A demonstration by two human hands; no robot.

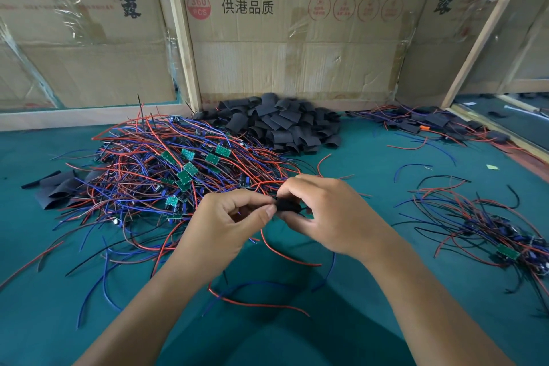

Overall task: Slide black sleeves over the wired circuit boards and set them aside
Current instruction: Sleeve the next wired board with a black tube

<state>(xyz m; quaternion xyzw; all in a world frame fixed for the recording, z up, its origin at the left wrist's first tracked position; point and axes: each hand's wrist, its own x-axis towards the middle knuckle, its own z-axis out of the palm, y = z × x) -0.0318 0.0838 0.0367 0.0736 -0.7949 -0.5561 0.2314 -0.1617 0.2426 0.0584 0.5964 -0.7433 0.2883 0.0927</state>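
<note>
My left hand (234,217) and right hand (323,211) both pinch one black sleeve (289,206). I judge its trailing wires (285,253) may snag the wire pile (178,169), dragging boards along.

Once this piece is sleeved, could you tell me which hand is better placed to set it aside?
Probably the right hand: it grips the black sleeve, nearer the sleeved pile.

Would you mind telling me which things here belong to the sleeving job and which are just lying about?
Job:
left hand and right hand, pinching a black sleeve
pile of wired circuit boards
heap of black sleeves
sleeved boards set aside

Lying about:
cardboard boxes
yellow scrap
green cloth
</note>
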